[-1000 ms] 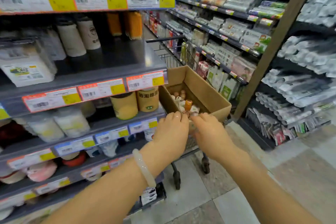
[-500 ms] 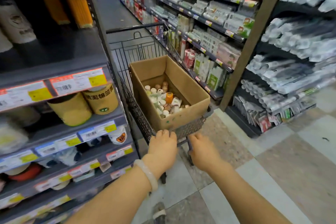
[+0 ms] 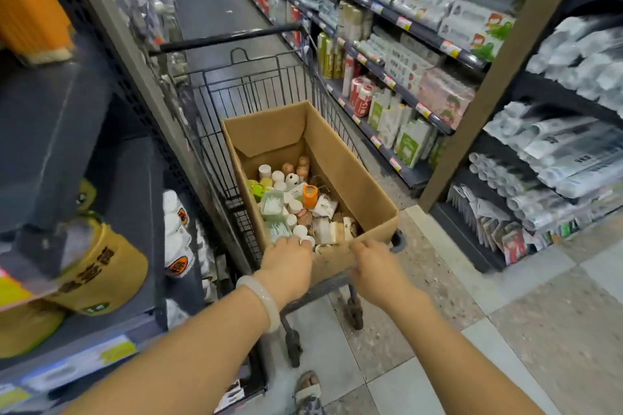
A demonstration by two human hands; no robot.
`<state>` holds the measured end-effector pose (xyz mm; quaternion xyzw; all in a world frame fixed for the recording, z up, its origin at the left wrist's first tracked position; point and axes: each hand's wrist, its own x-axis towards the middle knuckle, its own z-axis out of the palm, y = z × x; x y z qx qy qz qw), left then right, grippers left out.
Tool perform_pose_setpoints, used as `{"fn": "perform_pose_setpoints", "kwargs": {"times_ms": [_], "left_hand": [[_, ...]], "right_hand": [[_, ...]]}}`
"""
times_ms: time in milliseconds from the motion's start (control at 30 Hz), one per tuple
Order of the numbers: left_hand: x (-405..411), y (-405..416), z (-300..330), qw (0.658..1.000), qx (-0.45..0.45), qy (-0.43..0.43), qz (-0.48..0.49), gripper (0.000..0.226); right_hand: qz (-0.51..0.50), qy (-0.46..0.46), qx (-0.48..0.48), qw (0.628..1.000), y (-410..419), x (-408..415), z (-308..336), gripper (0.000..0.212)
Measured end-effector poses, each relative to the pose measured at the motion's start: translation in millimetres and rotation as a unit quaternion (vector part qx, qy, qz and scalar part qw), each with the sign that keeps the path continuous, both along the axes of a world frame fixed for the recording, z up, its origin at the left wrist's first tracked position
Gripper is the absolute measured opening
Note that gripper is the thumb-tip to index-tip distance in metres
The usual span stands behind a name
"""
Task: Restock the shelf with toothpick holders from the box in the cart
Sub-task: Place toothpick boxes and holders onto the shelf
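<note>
Store aisle, wire cart parked just beside the left-hand shelf. An open cardboard box sits in the cart's near end. Toothpick holders lie jumbled on the box floor: white-capped cylinders, brown egg-shaped ones toward the far end, one orange cylinder standing near the middle, clear cases of picks on the box's left side.

Left hand rests on the box's near rim, fingers curled over the edge toward the white caps; whether it grips a holder cannot be told. A pale bangle sits on that wrist. Right hand curls over the same rim, to the right.

Left of the box, yellow canisters on the shelf carry dark printed characters, too blurred to read. Price tags unreadable.
</note>
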<state>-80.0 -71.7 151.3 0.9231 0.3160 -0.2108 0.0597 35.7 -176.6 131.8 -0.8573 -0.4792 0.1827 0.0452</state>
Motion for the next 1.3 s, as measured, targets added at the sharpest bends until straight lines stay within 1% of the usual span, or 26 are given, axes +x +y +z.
{"fn": "perform_pose_setpoints", "kwargs": {"times_ms": [100,233,333,433,567,700,767,833,900,967,1033,1100,1167,1233,1300], "left_hand": [[23,26,-10,1.0,-0.011,-0.001,0.017,0.038],[39,45,-29,0.999,-0.033,0.023,0.033,0.041],[50,59,-43,0.994,-0.073,0.036,0.066,0.042],[61,73,-61,0.987,-0.115,0.037,0.107,0.045],[79,87,-81,0.975,-0.153,0.043,0.155,0.045],[94,101,-109,0.961,-0.19,0.035,0.199,0.051],[101,105,-123,0.951,-0.212,0.024,0.224,0.056],[107,107,-138,0.938,-0.236,0.027,0.252,0.054],[111,108,-153,0.924,-0.257,0.041,0.281,0.048],[113,109,-166,0.907,-0.278,0.038,0.313,0.046],[113,111,-175,0.893,-0.295,0.024,0.339,0.043],[113,115,-183,0.886,-0.303,0.017,0.351,0.038],[113,119,-188,0.882,-0.302,0.014,0.361,0.034],[113,121,-191,0.877,-0.3,0.007,0.376,0.033],[113,123,-193,0.871,-0.302,-0.011,0.386,0.03]], "right_hand": [[0.013,0.007,-0.008,1.0,28,28,-4,0.035],[0.038,0.026,-0.042,0.998,61,52,-24,0.039],[0.044,0.058,-0.067,0.995,85,66,-43,0.034],[0.057,0.105,-0.108,0.987,112,83,-69,0.041],[0.074,0.139,-0.191,0.969,144,104,-103,0.051],[0.093,0.157,-0.237,0.954,169,120,-133,0.046],[0.091,0.16,-0.253,0.95,179,126,-148,0.048],[0.078,0.159,-0.256,0.95,188,129,-163,0.049],[0.056,0.159,-0.243,0.955,196,129,-179,0.044],[0.044,0.169,-0.238,0.955,204,126,-191,0.039],[-0.016,0.185,-0.22,0.958,211,123,-200,0.045],[-0.119,0.199,-0.18,0.956,216,122,-209,0.058],[-0.19,0.211,-0.164,0.945,219,122,-217,0.065],[-0.229,0.222,-0.162,0.934,222,125,-223,0.061],[-0.226,0.23,-0.163,0.932,223,131,-229,0.057]]}}
